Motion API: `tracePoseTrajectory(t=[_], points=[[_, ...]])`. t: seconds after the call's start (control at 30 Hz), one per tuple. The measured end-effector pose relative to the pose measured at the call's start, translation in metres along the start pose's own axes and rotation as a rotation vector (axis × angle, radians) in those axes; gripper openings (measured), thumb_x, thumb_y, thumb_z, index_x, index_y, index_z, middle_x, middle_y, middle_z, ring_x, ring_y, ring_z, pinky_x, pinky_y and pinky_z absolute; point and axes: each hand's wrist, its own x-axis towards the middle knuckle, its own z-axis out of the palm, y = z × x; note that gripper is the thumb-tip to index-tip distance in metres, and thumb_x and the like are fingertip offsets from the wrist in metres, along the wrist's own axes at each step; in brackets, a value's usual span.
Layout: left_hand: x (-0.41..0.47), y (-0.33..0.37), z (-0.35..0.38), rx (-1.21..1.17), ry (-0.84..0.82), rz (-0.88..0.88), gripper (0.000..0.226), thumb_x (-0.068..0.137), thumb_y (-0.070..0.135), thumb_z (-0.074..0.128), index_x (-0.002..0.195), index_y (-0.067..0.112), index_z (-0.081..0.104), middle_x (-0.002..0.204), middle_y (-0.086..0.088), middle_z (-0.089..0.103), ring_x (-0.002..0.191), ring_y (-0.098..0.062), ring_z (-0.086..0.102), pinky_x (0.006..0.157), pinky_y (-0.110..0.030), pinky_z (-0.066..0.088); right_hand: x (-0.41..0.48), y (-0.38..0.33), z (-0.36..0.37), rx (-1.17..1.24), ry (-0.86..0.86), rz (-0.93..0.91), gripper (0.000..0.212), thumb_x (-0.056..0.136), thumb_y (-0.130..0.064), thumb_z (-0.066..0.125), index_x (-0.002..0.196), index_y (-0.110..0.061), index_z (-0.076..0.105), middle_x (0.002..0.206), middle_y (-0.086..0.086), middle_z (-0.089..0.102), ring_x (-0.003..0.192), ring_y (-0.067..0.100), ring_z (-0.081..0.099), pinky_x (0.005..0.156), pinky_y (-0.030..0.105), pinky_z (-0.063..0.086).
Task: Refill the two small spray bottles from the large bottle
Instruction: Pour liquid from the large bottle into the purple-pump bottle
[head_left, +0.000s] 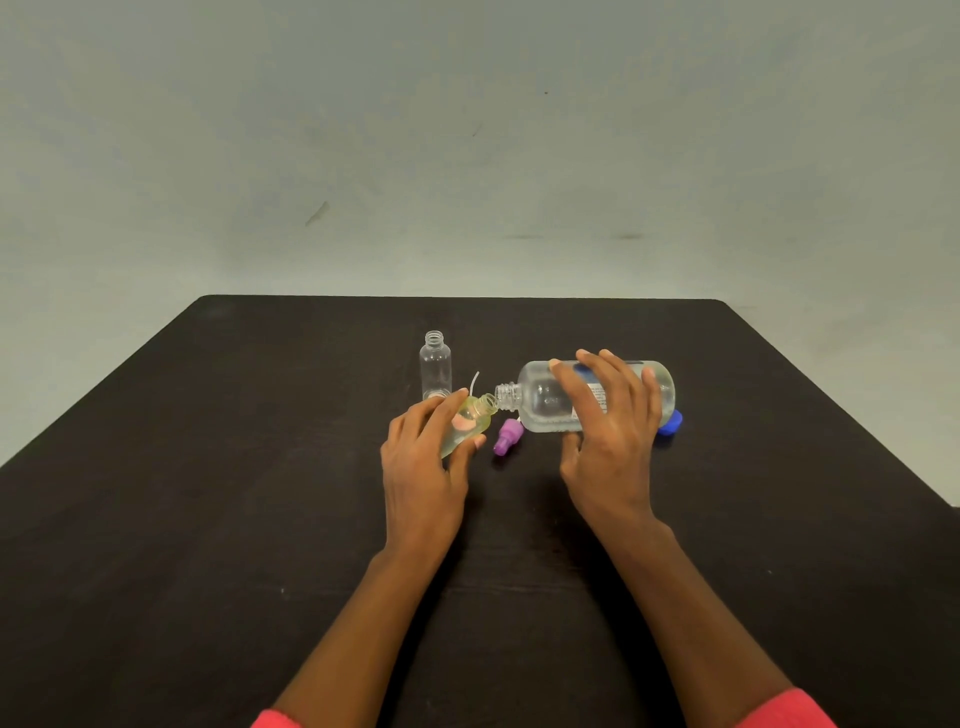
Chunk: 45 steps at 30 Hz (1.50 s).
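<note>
Left hand (426, 457) grip holds the small yellow-tinted spray bottle (470, 421) tilted above the desk (208, 519); right hand (613, 431) grip wraps the large bottle (545, 400), level, mouth to mouth. Risk: narrow necks misalign, liquid spills. Clear spray bottle (435, 366) stands uncapped behind

So my left hand (423, 460) has fingers and thumb curled round the small bottle (475, 413). My right hand (610, 431) is palm-down, fingers spread over the large bottle (540, 400), thumb tucked underneath.
</note>
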Motion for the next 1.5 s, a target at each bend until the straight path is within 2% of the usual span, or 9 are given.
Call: tracePoseTrajectory(t=[0.17, 0.3, 0.47, 0.57, 0.77, 0.87, 1.0, 1.27, 1.5], points=[[-0.001, -0.001, 0.0, 0.005, -0.007, -0.007, 0.048, 0.079, 0.014, 0.07, 0.125, 0.024, 0.057, 0.116, 0.007, 0.057, 0.104, -0.005, 0.042, 0.088, -0.032, 0.04, -0.002, 0.002, 0.002, -0.008, -0.024, 0.008, 0.088, 0.058, 0.016, 0.075, 0.131, -0.023, 0.045, 0.132, 0.01, 0.049, 0.131, 0.026, 0.036, 0.119, 0.035, 0.007], [0.0, -0.001, 0.0, 0.008, -0.009, -0.008, 0.046, 0.081, 0.019, 0.069, 0.125, 0.024, 0.057, 0.116, 0.007, 0.058, 0.103, -0.004, 0.043, 0.088, -0.028, 0.036, -0.003, 0.002, 0.002, -0.032, -0.021, 0.01, 0.089, 0.057, 0.011, 0.079, 0.132, -0.023, 0.044, 0.131, 0.012, 0.052, 0.13, 0.025, 0.036, 0.113, 0.044, 0.018], [0.0, 0.001, 0.001, -0.005, -0.021, -0.01, 0.044, 0.083, 0.025, 0.068, 0.125, 0.026, 0.056, 0.117, 0.01, 0.059, 0.103, -0.001, 0.045, 0.092, -0.026, 0.031, -0.004, 0.0, 0.002, -0.024, 0.012, -0.012, 0.082, 0.058, 0.004, 0.08, 0.13, -0.018, 0.049, 0.128, 0.014, 0.055, 0.126, 0.026, 0.041, 0.115, 0.037, 0.013], [0.0, 0.001, 0.0, -0.018, -0.014, -0.013, 0.041, 0.084, 0.026, 0.067, 0.124, 0.025, 0.056, 0.115, 0.014, 0.058, 0.104, -0.003, 0.05, 0.093, -0.024, 0.029, -0.005, -0.001, 0.003, -0.015, 0.003, 0.009, 0.08, 0.059, 0.0, 0.081, 0.131, -0.018, 0.05, 0.129, 0.012, 0.055, 0.126, 0.025, 0.043, 0.114, 0.044, 0.017], [0.002, 0.001, -0.004, -0.043, 0.028, -0.042, 0.038, 0.085, 0.024, 0.066, 0.122, 0.022, 0.058, 0.116, 0.01, 0.06, 0.105, -0.008, 0.054, 0.097, -0.037, 0.04, -0.008, 0.0, 0.007, 0.013, 0.007, 0.045, 0.082, 0.063, -0.01, 0.084, 0.134, -0.022, 0.045, 0.129, 0.009, 0.056, 0.123, 0.025, 0.05, 0.113, 0.05, 0.023], [0.006, -0.003, -0.007, -0.072, 0.06, -0.087, 0.038, 0.085, 0.021, 0.066, 0.122, 0.022, 0.057, 0.118, 0.008, 0.06, 0.107, -0.007, 0.053, 0.096, -0.045, 0.042, -0.008, 0.003, 0.008, 0.027, 0.014, 0.07, 0.08, 0.065, -0.016, 0.085, 0.134, -0.021, 0.044, 0.128, 0.007, 0.057, 0.121, 0.026, 0.052, 0.113, 0.05, 0.023], [0.013, -0.012, -0.015, -0.074, 0.147, -0.188, 0.041, 0.084, 0.022, 0.067, 0.123, 0.021, 0.056, 0.121, 0.004, 0.06, 0.11, -0.015, 0.055, 0.096, -0.048, 0.042, -0.009, 0.005, 0.008, 0.046, 0.03, 0.104, 0.077, 0.068, -0.023, 0.084, 0.133, -0.019, 0.044, 0.127, 0.006, 0.058, 0.119, 0.025, 0.054, 0.112, 0.052, 0.026], [0.024, -0.034, -0.028, -0.052, 0.302, -0.374, 0.036, 0.086, 0.022, 0.063, 0.121, 0.02, 0.055, 0.115, 0.001, 0.063, 0.105, -0.017, 0.057, 0.093, -0.032, 0.04, -0.009, 0.004, 0.007, 0.077, 0.066, 0.135, 0.079, 0.063, -0.02, 0.088, 0.131, -0.014, 0.048, 0.123, 0.007, 0.061, 0.113, 0.026, 0.058, 0.107, 0.057, 0.032], [0.024, -0.041, -0.029, -0.03, 0.319, -0.459, 0.034, 0.088, 0.023, 0.061, 0.121, 0.021, 0.051, 0.112, 0.0, 0.063, 0.103, -0.02, 0.058, 0.094, -0.039, 0.043, -0.007, 0.003, 0.007, 0.097, 0.072, 0.156, 0.078, 0.062, -0.02, 0.089, 0.129, -0.01, 0.051, 0.121, 0.008, 0.061, 0.111, 0.027, 0.059, 0.107, 0.057, 0.032]])
